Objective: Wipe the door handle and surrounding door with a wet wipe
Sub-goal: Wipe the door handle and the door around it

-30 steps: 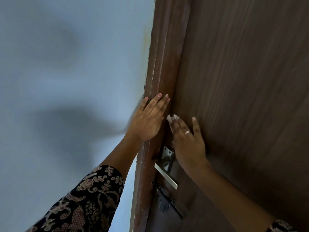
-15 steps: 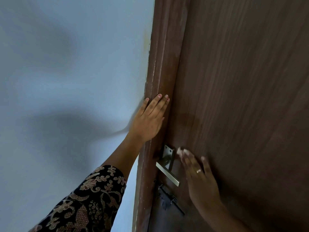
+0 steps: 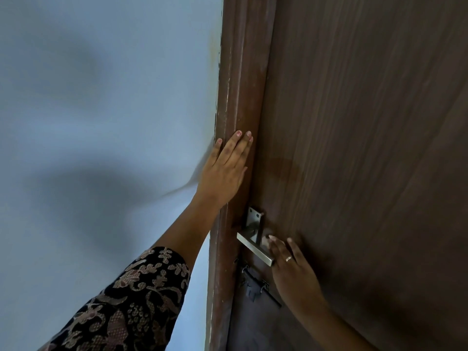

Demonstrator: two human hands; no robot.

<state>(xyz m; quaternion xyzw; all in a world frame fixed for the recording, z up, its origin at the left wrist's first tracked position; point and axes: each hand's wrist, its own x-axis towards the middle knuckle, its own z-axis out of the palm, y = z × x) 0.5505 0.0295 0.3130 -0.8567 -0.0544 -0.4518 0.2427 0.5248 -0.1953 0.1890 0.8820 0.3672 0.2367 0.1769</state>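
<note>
Head view, tilted steeply upward along a dark brown wooden door (image 3: 354, 148): the right hand (image 3: 293, 272) lies flat against the door face with its fingers (image 3: 278, 247) stretched out and close together, a ring (image 3: 288, 258) on one of them. Its grip is open and flat rather than curled; a pale patch shows just past the fingertips, which may be the edge of the wet wipe (image 3: 265, 239) pressed under them, though the view is too dim to be sure. The metal door handle (image 3: 254, 250) sits immediately to the left of that grip, its lever touching or almost touching the side of the fingers, and its square mounting plate (image 3: 254, 216) lies just beyond the fingertips. Below the lever, beside the heel of the right hand, a dark latch bolt (image 3: 258, 287) is fixed to the door. A faint darker, damp-looking mark on the wood lies further up the door from the fingertips. The left hand (image 3: 224, 173) is pressed palm-down on the brown door frame (image 3: 238, 84), well above the handle, fingers straight and together, holding nothing. Its forearm runs down to a black sleeve (image 3: 131, 300) with a floral pattern. To the left of the frame is a pale blue wall (image 3: 101, 97) with soft shadows on it.
</note>
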